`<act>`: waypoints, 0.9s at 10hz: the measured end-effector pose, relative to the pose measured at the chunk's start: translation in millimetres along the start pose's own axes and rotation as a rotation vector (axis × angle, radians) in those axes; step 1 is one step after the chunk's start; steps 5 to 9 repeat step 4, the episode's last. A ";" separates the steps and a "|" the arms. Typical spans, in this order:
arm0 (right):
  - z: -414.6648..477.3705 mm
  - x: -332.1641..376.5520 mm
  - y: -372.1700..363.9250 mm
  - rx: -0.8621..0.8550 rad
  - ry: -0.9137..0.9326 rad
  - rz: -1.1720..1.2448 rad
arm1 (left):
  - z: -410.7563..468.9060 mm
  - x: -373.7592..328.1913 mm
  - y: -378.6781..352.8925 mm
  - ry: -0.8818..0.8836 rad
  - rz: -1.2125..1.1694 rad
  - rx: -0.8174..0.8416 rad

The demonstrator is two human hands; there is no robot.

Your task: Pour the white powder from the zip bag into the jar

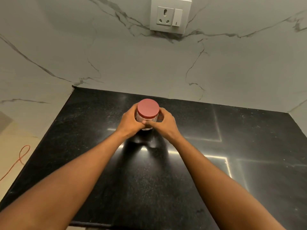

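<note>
A: Two hands are gripping one jar (pixel 146 121). Confirm position.

B: The jar is standing upright on the black counter (pixel 191 180), toward the back, near the marble wall (pixel 132 60). Its red lid (pixel 147 108) is sitting on top, closed.

A: Left hand (pixel 130 121) status?

B: It is wrapping around the left side of the clear jar body, fingers curled behind, thumb lying across the front.

A: Right hand (pixel 164 122) status?

B: It is clasping the right side in the same way. Both thumbs are meeting at the front of the jar, just below the lid.

A: Surroundings?

B: A white socket (pixel 170 15) with a switch is showing on the wall above. An orange cord (pixel 20 157) is lying on the floor at the left.
</note>
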State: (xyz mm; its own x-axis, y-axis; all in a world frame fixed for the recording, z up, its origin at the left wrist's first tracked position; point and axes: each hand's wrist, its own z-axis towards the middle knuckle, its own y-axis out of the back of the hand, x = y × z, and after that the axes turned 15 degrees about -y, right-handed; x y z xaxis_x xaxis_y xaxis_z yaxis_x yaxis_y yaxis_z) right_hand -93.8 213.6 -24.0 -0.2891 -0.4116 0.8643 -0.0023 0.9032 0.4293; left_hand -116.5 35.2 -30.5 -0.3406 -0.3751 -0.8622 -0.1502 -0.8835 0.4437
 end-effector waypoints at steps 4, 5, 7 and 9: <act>-6.1 12.2 -12.4 -0.092 0.037 -0.055 | -15.6 -14.7 16.1 0.168 0.166 0.082; -6.1 12.2 -12.4 -0.092 0.037 -0.055 | -15.6 -14.7 16.1 0.168 0.166 0.082; -6.1 12.2 -12.4 -0.092 0.037 -0.055 | -15.6 -14.7 16.1 0.168 0.166 0.082; -6.1 12.2 -12.4 -0.092 0.037 -0.055 | -15.6 -14.7 16.1 0.168 0.166 0.082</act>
